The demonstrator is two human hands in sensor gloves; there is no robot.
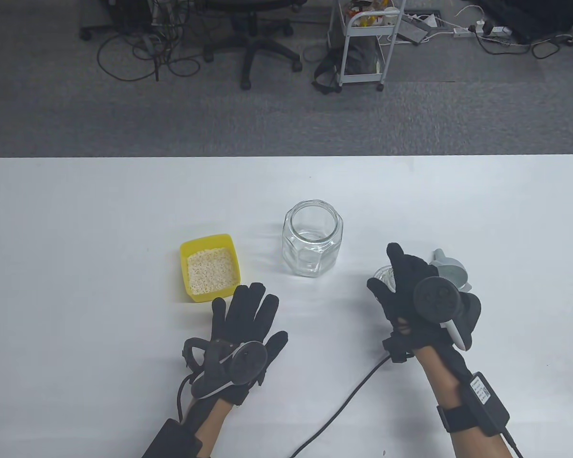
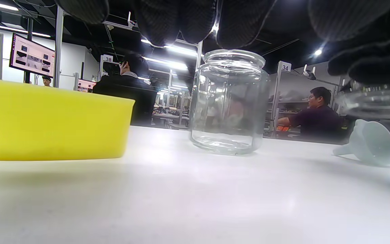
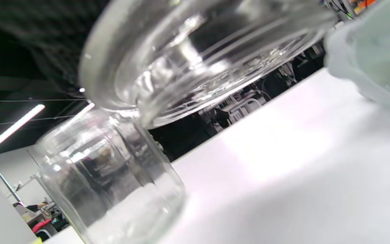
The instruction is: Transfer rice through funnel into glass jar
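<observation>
Table view: the gloved right hand (image 1: 413, 291) grips a clear glass lid (image 1: 383, 277) lifted off the table, likely taken off to free the open, empty faceted glass jar (image 1: 312, 238) beyond its fingertips. A pale grey plastic funnel (image 1: 451, 269) lies just right of those fingers. The left hand (image 1: 241, 329) rests flat, fingers spread, holding nothing, fingertips near the yellow plastic tub of rice (image 1: 210, 267).
</observation>
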